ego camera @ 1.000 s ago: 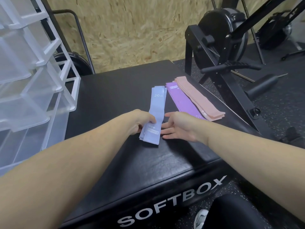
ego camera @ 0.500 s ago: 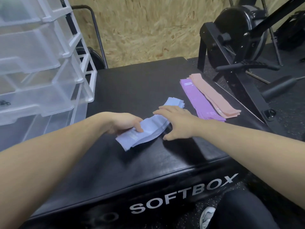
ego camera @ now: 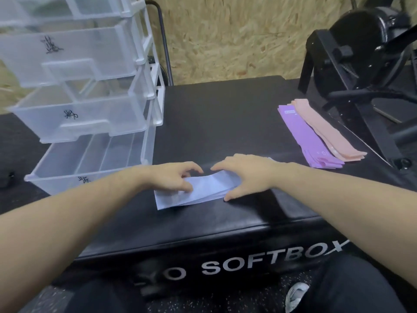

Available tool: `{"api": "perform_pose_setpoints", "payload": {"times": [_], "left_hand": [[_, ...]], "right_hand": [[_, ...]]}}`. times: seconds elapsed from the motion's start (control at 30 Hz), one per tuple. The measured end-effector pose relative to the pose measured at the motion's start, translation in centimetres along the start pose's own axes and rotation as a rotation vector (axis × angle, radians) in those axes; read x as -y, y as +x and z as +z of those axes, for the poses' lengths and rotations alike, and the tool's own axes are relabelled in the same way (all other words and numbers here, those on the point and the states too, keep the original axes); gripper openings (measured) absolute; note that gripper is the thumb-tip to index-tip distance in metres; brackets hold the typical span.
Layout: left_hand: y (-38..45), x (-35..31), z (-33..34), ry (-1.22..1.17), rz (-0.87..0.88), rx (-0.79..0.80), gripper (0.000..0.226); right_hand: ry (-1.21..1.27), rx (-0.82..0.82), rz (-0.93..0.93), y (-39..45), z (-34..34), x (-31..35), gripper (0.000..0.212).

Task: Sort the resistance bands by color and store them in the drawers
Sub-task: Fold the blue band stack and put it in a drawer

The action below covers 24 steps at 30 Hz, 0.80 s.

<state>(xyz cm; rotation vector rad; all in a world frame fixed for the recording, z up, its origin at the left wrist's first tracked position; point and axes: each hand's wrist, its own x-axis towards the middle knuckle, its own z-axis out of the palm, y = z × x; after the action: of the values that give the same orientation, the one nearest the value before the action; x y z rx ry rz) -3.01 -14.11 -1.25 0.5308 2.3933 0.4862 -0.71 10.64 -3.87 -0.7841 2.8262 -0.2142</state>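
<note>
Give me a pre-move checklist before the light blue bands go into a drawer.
1. Stack of light blue fabric resistance bands gathered: ok; it lies on the black padded box.
2. Left hand gripping stack: ok.
3. Right hand gripping: not ok, fingers lie over it.
4. Bottom clear plastic drawer open: ok.
5. Drawer label matches blue: cannot tell.
6. Purple bands and pink bands kept apart from blue: ok.

Both hands cover much of the light blue bands (ego camera: 203, 190) at centre frame, so their count cannot be told. The black handwriting on the drawers (ego camera: 74, 114) at upper left is too smeared to read. At the bottom edge, the white lettering on the table (ego camera: 225, 105) front is cut off right.
</note>
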Motion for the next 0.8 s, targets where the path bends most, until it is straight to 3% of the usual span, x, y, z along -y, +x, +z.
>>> {"api": "perform_pose_setpoints", "payload": {"times": [0.1, 0.2, 0.27, 0.43, 0.53, 0.67, 0.73, 0.8], "left_hand": [[-0.2, 1.5, 1.0, 0.106, 0.100, -0.109, 0.061], [-1.0, 3.0, 2.1, 0.284, 0.147, -0.159, 0.099], [-1.7, 3.4, 2.7, 0.365, 0.158, -0.163, 0.108], [-3.1, 2.1, 3.5, 0.464, -0.001, -0.217, 0.101], [-3.3, 0.9, 3.7, 0.484, -0.048, -0.260, 0.080], [-3.3, 0.1, 3.6, 0.438, -0.072, -0.349, 0.046], [-3.4, 0.1, 3.7, 0.389, -0.110, -0.331, 0.042], [-3.6, 0.3, 3.8, 0.356, -0.158, -0.326, 0.053]], "right_hand": [[0.028, 0.019, 0.018, -1.0, -0.3, -1.1, 0.080], [-0.005, 0.027, 0.062, -2.6, -0.6, -2.3, 0.076], [-0.001, 0.032, 0.104, -3.7, -0.7, -3.1, 0.075], [0.006, 0.055, 0.139, -4.8, -1.0, -3.9, 0.068], [0.020, 0.055, 0.166, -4.9, -0.8, -4.1, 0.068], [0.106, -0.049, 0.243, -5.7, -0.5, -4.4, 0.086], [0.047, -0.105, 0.311, -6.3, -0.5, -4.6, 0.096], [0.103, -0.140, 0.399, -6.9, -0.8, -4.9, 0.108]]}}
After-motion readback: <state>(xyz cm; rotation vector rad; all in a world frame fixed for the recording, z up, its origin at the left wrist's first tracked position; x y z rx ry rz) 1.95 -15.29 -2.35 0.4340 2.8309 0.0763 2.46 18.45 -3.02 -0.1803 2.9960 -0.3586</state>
